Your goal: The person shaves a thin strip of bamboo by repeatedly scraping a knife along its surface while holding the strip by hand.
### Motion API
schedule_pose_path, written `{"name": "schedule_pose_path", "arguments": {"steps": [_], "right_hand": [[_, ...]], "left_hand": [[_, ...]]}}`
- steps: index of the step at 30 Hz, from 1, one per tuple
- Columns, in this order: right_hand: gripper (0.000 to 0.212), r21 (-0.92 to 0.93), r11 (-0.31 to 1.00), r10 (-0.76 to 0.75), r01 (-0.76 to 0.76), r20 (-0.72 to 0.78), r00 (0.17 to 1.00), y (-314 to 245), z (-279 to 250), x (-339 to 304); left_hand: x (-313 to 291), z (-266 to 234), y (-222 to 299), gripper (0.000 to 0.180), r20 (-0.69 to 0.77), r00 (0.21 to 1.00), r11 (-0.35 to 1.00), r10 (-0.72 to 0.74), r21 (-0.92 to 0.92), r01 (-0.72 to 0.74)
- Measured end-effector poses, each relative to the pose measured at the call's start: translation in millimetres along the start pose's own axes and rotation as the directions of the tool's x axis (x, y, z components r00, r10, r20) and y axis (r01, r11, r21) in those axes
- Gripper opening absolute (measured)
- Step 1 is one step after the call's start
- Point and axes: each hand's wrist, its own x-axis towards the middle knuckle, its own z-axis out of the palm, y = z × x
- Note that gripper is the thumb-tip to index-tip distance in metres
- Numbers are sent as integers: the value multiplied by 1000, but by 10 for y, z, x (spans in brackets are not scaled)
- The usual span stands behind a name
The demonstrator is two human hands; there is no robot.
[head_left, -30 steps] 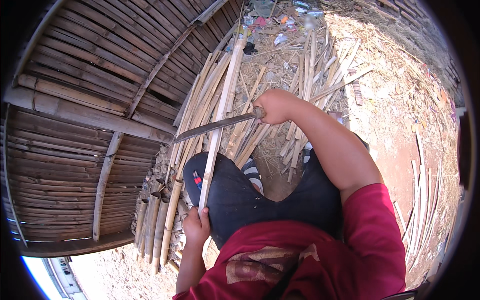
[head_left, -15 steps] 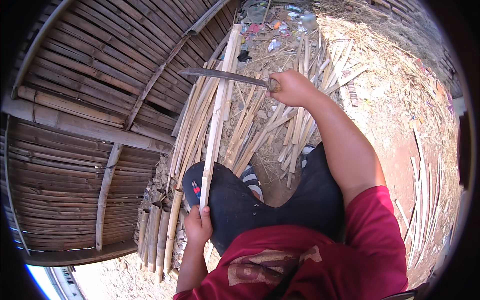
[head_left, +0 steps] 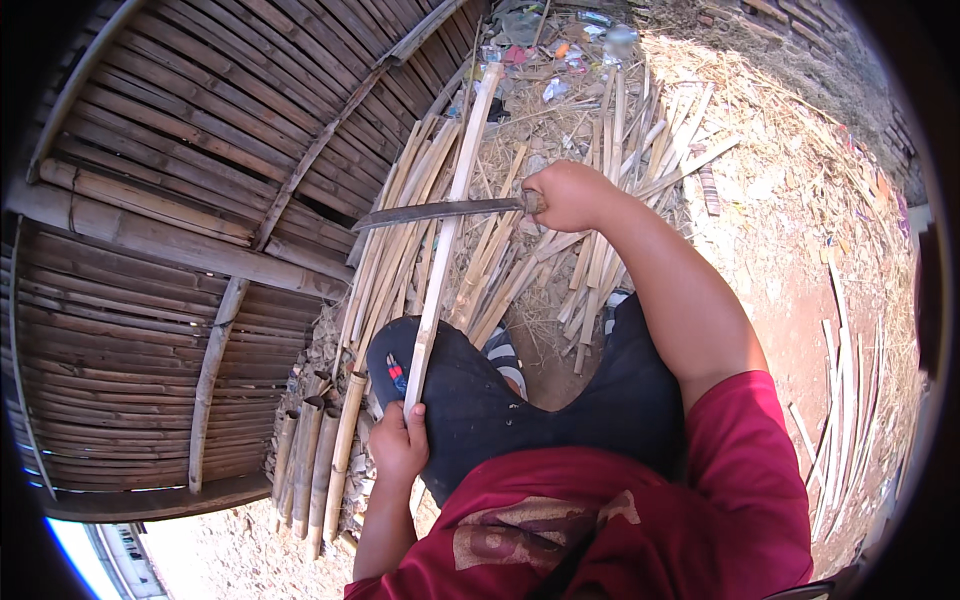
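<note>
A long pale bamboo strip slants away from me over my left knee. My left hand is closed around its near end, thumb lying along it. In my right hand is the wooden handle of a machete, its fingers wrapped tight. The long, slightly curved machete blade points left and crosses the strip at about its middle. Whether the edge touches or bites into the strip I cannot tell.
Many split bamboo strips lie on the ground ahead. Uncut bamboo poles stand by my left side. A slatted bamboo wall rises on the left. Thin strips lie at the far right, and litter is scattered beyond.
My right hand has drawn the machete along the strip toward me, from its farther part to about the middle. My left hand keeps hold of the near end; the strip's far end sits slightly lower.
</note>
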Motion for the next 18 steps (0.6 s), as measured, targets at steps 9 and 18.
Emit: {"name": "schedule_pose_path", "arguments": {"steps": [9, 18], "right_hand": [[24, -100, 957, -263, 273, 100, 960, -543, 36, -149], [31, 0, 999, -32, 32, -6, 999, -45, 101, -48]], "left_hand": [[-40, -19, -65, 34, 26, 1000, 1000, -1, 13, 1], [8, -56, 7, 35, 74, 997, 1000, -29, 7, 29]]}}
